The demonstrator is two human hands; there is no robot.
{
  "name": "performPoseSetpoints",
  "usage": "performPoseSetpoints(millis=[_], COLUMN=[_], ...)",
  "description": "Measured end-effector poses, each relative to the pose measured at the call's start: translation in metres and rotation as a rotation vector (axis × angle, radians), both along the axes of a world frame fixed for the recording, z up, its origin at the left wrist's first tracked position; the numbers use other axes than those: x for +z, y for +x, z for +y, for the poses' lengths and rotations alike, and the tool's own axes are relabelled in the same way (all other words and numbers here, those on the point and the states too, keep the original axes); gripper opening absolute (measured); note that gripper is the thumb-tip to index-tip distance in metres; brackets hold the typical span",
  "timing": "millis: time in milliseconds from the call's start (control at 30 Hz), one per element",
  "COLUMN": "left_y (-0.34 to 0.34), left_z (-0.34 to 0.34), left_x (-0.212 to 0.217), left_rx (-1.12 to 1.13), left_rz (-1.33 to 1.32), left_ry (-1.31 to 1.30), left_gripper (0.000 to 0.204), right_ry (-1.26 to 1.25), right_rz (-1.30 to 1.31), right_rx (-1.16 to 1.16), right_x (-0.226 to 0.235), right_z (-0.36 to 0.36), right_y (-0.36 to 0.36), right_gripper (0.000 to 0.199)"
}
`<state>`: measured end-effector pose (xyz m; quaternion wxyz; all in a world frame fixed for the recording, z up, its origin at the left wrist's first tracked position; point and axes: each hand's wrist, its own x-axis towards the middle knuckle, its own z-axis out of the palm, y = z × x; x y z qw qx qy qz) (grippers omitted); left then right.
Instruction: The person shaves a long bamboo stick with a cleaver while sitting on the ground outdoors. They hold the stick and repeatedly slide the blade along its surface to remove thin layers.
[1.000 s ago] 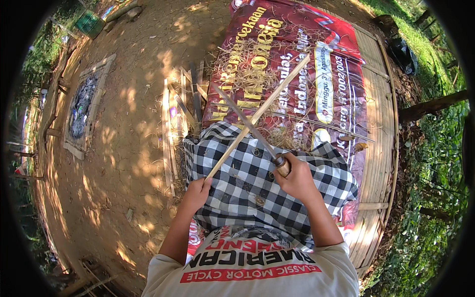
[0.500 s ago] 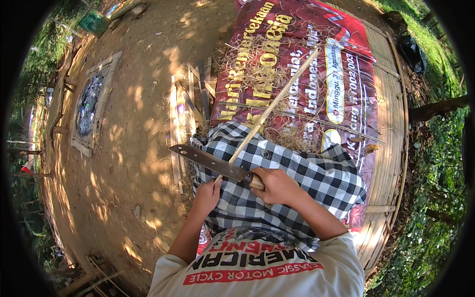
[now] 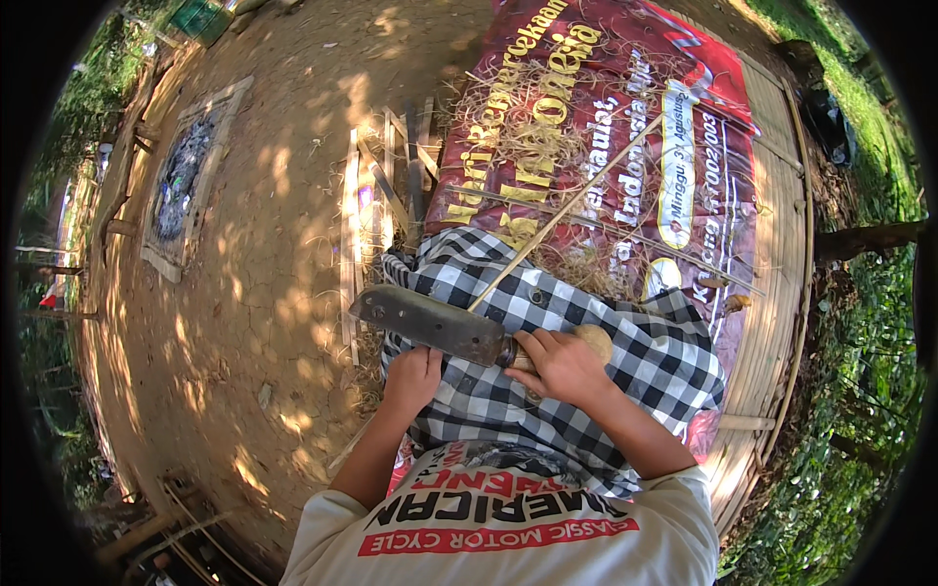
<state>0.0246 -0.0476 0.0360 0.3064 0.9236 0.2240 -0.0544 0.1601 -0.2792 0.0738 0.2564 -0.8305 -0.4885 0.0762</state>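
Note:
My right hand (image 3: pixel 565 367) is closed round the wooden handle of a machete (image 3: pixel 430 323). Its broad, dark blade points left across my lap, with the flat face turned up. A rounded tan knob, seemingly the handle's butt, shows beyond my knuckles. My left hand (image 3: pixel 412 379) is closed below the blade, its fingers pinching the near end of a long, thin bamboo strip (image 3: pixel 547 227). The blade hides where the strip enters that hand. From behind the blade, the strip slants away to the upper right. Black-and-white checked cloth (image 3: pixel 596 337) covers my lap under both hands.
A dark red printed banner (image 3: pixel 625 186), strewn with curly shavings (image 3: pixel 532 127), lies over a bamboo platform (image 3: pixel 772 254). Split wood pieces (image 3: pixel 376 186) stand left of it. A framed ash pit (image 3: pixel 186 186) is on the dirt ground. A green basket (image 3: pixel 202 20) sits far left.
The machete blade has tilted so more of its flat face shows, and it covers the strip's near end. The strip appears turned narrower. My right hand has shifted slightly right.

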Motion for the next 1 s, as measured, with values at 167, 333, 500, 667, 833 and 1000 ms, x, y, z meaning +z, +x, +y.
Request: performPoseSetpoints(millis=[167, 333, 500, 667, 833, 1000], left_y=[0.003, 0.005, 0.006, 0.008, 0.013, 0.011], left_z=[-0.002, -0.001, -0.001, 0.000, 0.001, 0.000], left_x=[0.004, 0.005, 0.007, 0.005, 0.003, 0.000], left_rx=[-0.044, -0.033, -0.047, -0.075, -0.064, -0.040], left_rz=[-0.035, 0.047, 0.061, 0.008, -0.019, -0.001], left_ry=[-0.027, -0.026, 0.010, 0.025, -0.026, -0.017], left_gripper=[0.032, 0.034, 0.038, 0.040, 0.041, 0.041], right_ry=[-0.031, -0.072, -0.122, -0.156, -0.109, -0.054], right_rz=[-0.218, -0.311, -0.321, -0.288, -0.206, -0.153], right_rx=[-0.019, -0.049, -0.110, -0.180, -0.220, -0.203], right_x=[-0.017, -0.028, -0.026, -0.024, -0.027, -0.015], right_z=[0.000, -0.007, -0.021, -0.036, -0.016, 0.005], right_y=[0.006, 0.022, 0.042, 0.058, 0.040, 0.027], right_gripper=[0.053, 0.051, 0.052, 0.052, 0.051, 0.051])
